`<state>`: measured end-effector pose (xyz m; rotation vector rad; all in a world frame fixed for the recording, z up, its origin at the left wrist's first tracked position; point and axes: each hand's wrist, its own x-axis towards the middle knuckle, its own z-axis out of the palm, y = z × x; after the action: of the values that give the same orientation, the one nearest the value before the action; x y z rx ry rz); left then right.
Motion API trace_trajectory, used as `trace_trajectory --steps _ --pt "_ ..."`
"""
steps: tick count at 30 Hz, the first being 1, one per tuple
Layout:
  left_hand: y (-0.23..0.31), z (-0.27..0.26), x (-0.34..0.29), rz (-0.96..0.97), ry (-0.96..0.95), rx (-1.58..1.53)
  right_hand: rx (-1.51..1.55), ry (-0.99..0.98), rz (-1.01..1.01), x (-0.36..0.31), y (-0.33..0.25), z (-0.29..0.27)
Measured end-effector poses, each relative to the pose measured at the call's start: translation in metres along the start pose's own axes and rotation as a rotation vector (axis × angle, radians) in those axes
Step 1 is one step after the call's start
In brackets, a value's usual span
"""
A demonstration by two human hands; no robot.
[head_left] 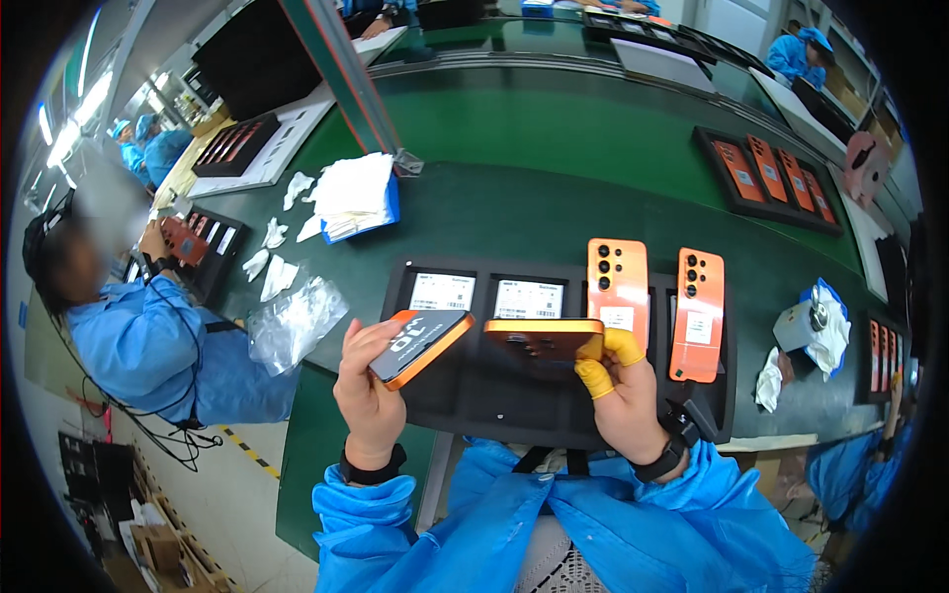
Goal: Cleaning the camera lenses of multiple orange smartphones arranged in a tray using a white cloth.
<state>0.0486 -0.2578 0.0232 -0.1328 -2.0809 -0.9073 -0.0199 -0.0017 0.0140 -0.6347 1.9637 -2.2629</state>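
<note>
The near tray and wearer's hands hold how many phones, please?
4: a phone in the left hand, another in the right hand, two on the right of the tray.

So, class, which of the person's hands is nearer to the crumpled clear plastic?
Left. The left hand is just right of the clear plastic; holding a phone; the right hand is farther right, holding another phone.

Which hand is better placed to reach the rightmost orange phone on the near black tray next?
Probably the right hand: it is nearer that orange phone; the left hand is farther left. The right holds another phone, so would likely need freeing first.
</note>
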Motion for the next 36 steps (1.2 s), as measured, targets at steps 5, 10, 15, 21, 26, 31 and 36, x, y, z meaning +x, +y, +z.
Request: trace_trajectory --steps 5,10,15,21,26,31,36 --pt "0.002 0.004 0.001 0.004 -0.043 0.05 -0.11 0.023 -0.027 -0.001 -0.003 -0.002" --pt "0.003 0.005 0.0 0.016 -0.036 0.057 -0.239 0.027 -0.127 -0.002 0.005 -0.008" --pt "-0.001 0.007 -0.002 0.016 -0.028 0.044 -0.232 -0.008 -0.238 0.001 0.009 -0.012" --pt "-0.002 0.007 -0.001 0.039 -0.037 0.065 0.067 -0.026 -0.162 0.001 0.018 -0.011" --pt "-0.003 0.01 0.002 0.045 -0.047 0.077 0.062 -0.022 -0.135 0.001 0.017 -0.011" --pt "0.007 0.014 0.007 -0.446 0.034 -0.199 0.056 -0.025 -0.115 0.0 0.018 -0.012" --pt "-0.015 0.017 0.048 -0.752 -0.145 -0.37 0.169 0.093 -0.167 -0.001 0.004 -0.011"
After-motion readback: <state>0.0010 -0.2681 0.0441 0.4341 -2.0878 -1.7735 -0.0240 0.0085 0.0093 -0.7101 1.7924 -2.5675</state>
